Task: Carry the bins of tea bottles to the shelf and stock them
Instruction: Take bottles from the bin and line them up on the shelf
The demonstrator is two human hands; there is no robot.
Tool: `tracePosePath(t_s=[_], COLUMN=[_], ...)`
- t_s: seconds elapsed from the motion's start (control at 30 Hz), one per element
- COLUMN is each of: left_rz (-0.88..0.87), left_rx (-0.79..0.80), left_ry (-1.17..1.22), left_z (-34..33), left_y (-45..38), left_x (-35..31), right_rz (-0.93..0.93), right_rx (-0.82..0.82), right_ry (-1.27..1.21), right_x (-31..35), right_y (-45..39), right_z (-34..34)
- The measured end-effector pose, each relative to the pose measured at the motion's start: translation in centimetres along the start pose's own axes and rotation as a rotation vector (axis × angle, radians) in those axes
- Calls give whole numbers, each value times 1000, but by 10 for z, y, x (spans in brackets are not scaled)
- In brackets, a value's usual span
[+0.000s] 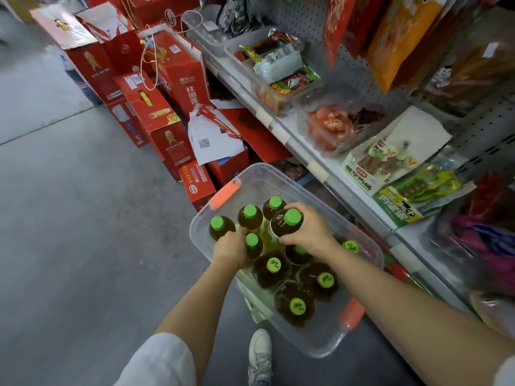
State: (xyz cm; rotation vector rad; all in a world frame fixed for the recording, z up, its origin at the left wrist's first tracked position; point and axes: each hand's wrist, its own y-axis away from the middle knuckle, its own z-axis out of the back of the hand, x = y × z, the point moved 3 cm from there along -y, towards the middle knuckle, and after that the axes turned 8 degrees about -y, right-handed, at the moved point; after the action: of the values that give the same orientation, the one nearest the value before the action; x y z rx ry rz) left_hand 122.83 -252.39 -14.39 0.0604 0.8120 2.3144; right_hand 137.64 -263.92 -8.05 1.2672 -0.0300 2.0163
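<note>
A clear plastic bin [328, 346] with orange latches sits on the grey floor beside the shelf. It holds several brown tea bottles with green caps [273, 265]. My left hand [231, 247] curls round the neck of one bottle [252, 242] at the bin's left side. My right hand [308, 228] grips another bottle [287, 222] just below its cap; this bottle stands higher than its neighbours.
A white metal shelf [317, 169] runs along the right, loaded with snack packets and clear tubs. Red gift cartons [167, 126] are stacked on the floor beyond the bin. My white shoe [260, 355] stands just behind the bin.
</note>
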Motion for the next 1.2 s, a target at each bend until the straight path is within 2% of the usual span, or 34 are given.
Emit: tracePosePath(t_s=[0.17, 0.4, 0.5, 0.7, 0.97, 1.1, 1.2], left_rz=[-16, -47, -172, -457, -767, -873, -986], left_rx=[-98, -276, -298, -279, -252, -192, -140], left_ry=[206, 921, 1093, 1178, 1274, 1392, 1461], left_z=[10, 86, 130, 203, 263, 285, 293], left_y=[13, 71, 99, 166, 248, 285, 311], left_x=[7, 13, -11, -91, -202, -258, -303], right_rz=[46, 112, 141, 186, 394, 524, 596], right_rx=[-55, -84, -134, -228, -343, -417, -448], right_ry=[-225, -429, -530, -823, -1128, -1222, -1192], right_x=[13, 56, 70, 94, 128, 139, 148], right_y=[20, 63, 83, 134, 230, 274, 304], right_z=[33, 93, 122, 180, 277, 321, 347])
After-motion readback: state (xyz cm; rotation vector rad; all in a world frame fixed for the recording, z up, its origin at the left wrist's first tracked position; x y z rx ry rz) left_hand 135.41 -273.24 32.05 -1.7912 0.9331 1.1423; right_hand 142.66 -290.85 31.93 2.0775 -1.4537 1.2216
